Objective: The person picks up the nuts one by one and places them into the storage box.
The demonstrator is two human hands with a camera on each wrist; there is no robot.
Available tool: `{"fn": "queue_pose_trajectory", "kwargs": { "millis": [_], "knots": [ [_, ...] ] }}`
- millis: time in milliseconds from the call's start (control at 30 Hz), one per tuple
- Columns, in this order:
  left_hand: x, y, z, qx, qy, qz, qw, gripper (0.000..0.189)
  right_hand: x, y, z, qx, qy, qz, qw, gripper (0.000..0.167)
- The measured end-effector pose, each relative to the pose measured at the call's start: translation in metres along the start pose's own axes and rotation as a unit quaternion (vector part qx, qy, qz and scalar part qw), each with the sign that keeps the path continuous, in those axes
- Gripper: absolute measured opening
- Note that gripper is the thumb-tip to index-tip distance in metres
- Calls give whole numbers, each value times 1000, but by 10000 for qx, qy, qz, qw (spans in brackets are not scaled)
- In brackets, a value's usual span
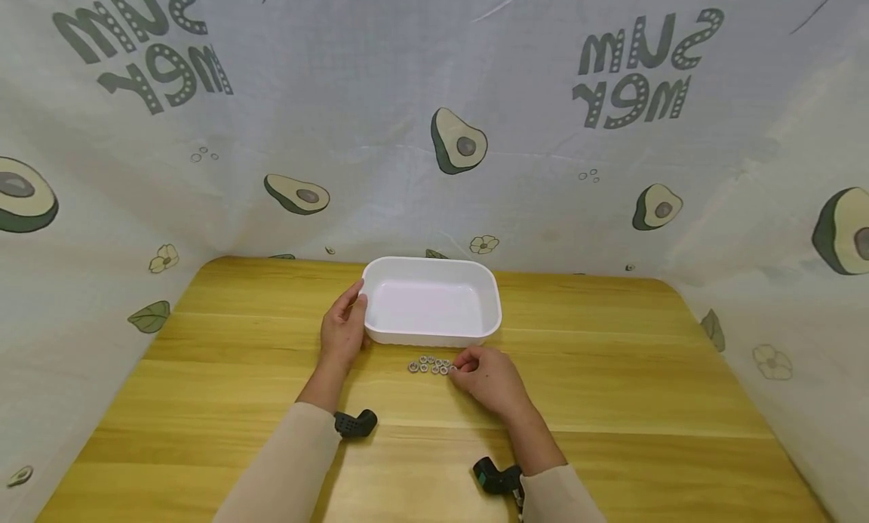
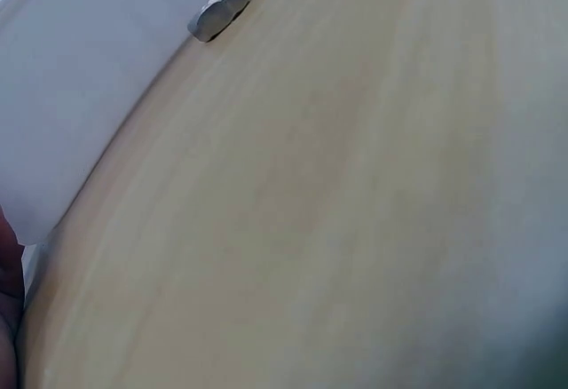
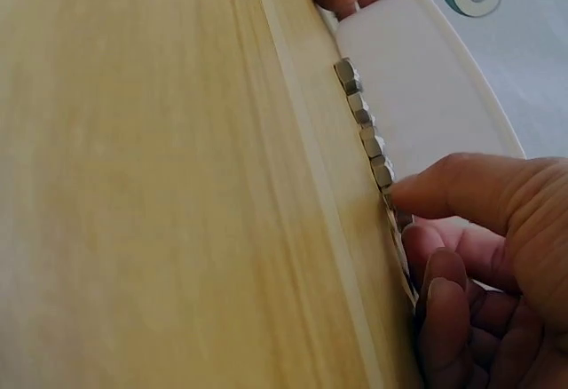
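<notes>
1. Right hand [image 1: 490, 378]: grip pinching the end nut [image 1: 452, 370], thumb and forefinger on it, at the 3 o'clock end of the row. Likely a fingertip grip because the part is small and its neighbours sit close.
2. Other nuts [image 1: 436, 370]: short double row at the white tray's 6 o'clock, just off its near wall. Packed tight, probably so each is within easy reach.
3. Left hand [image 1: 344, 336]: grip holding the white tray [image 1: 431, 312] at its 9 o'clock end. Reads as steadying; tray looks light enough to skid.
4. Tray sits upright on the wood-grain tabletop [image 1: 611, 372], toward its 12 o'clock edge.
5. Writing: "SUMMER", split over two lines, mirrored, on the backdrop cloth [image 1: 380, 108] at tray's 10 and between 1 and 2 o'clock. Probably seen from the reverse side. No brand readable on nuts or tray.
</notes>
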State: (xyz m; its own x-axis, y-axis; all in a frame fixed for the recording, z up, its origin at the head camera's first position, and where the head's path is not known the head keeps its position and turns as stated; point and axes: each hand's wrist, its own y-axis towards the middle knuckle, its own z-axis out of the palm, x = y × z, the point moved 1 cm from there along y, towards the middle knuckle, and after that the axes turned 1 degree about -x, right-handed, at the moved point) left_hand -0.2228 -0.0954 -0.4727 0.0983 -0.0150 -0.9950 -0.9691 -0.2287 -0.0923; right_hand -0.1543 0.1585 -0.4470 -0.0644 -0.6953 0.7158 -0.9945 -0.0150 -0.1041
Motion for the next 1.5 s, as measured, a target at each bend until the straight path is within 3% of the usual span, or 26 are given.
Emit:
{"fn": "queue_pose_trajectory", "kwargs": {
  "millis": [333,767,1200,1500],
  "knots": [
    [-1,-1,0,16,52,47,10000,40,4,-1,-4,191,269,135,9994,10],
    [-2,1,-3,-19,152,47,9999,41,23,-4,-10,-98,464,-8,9989,12],
    [-3,-2,-1,-31,1,155,9999,41,37,1,-25,-695,269,-464,9961,15],
    [-1,0,-1,-59,-16,93,9999,40,45,25,-25,-907,-457,-790,9917,18]
  ]
}}
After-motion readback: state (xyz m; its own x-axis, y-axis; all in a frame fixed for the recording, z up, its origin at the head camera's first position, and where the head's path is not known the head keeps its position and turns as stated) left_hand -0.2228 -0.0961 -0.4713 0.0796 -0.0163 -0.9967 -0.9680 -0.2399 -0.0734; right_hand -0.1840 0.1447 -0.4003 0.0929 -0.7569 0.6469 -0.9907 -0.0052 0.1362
